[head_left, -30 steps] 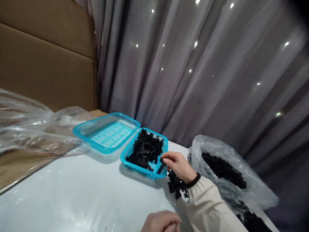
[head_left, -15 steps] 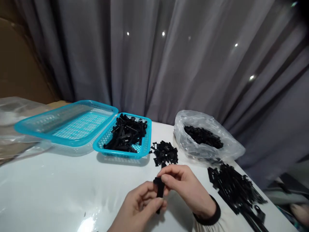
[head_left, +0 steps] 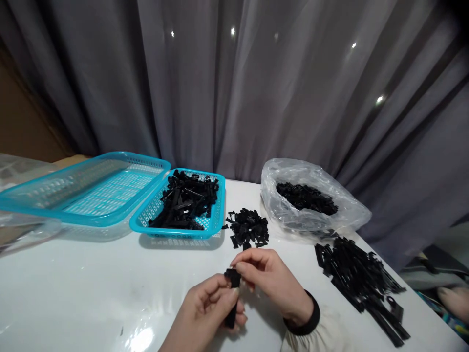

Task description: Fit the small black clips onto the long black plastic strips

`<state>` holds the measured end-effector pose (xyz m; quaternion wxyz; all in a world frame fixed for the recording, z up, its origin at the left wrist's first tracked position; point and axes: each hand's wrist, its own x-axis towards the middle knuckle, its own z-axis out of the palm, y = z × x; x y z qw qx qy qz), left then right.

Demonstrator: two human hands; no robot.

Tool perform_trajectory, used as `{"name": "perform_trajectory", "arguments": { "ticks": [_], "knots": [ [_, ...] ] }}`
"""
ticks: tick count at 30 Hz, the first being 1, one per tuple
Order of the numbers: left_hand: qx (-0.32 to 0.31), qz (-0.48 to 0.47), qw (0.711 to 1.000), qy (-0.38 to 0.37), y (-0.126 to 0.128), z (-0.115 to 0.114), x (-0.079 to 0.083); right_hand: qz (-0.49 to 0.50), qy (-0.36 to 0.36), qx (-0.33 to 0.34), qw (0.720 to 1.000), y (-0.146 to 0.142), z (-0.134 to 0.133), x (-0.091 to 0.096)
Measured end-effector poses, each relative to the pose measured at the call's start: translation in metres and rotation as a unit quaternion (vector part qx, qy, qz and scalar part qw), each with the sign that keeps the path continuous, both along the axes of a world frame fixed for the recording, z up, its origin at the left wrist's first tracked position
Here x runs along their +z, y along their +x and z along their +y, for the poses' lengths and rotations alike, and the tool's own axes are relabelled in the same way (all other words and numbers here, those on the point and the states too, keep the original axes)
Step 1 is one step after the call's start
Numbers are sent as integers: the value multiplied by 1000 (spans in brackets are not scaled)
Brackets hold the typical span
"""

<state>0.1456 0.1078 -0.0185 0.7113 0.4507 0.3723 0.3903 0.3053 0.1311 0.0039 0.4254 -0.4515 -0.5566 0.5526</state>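
My left hand [head_left: 208, 308] is closed around a black plastic part [head_left: 231, 320], a long narrow piece with a wider top end, held roughly upright near the front of the table. With thumb and forefinger pinched at that top end, my right hand [head_left: 269, 278] touches the same part; whether a small separate piece sits between those fingertips is hidden. Just beyond the hands lies a pile of small black plastic pieces [head_left: 249, 227]. To the right is a heap of long black plastic strips [head_left: 359, 278].
A blue basket [head_left: 176, 233] with black parts stands behind and left of the hands. Further left is a larger blue basket [head_left: 88, 220]. An open clear plastic bag [head_left: 351, 212] of black pieces stands at the back right, before a grey curtain [head_left: 249, 88].
My left thumb has moved up along the black part, nearer its wider end. Both hands and the part appear slightly further left, and the camera view has shifted a little.
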Motion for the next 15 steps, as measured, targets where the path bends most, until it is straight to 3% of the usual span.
{"name": "perform_trajectory", "arguments": {
  "ticks": [3, 6, 11, 15],
  "knots": [
    [35, 22, 999, 36, -6, 8, -3, -96, 72, -75, 990, 9, 7, -6],
    [85, 55, 993, 67, -10, 15, 1, -170, 120, -108, 972, 21, 12, -14],
    [155, 73, 983, 69, -9, 19, 3, -278, 188, -93, 937, 29, 12, -22],
    [125, 102, 984, 75, -9, 20, 0, -348, 216, -42, 911, 28, 7, -28]
  ]
}}
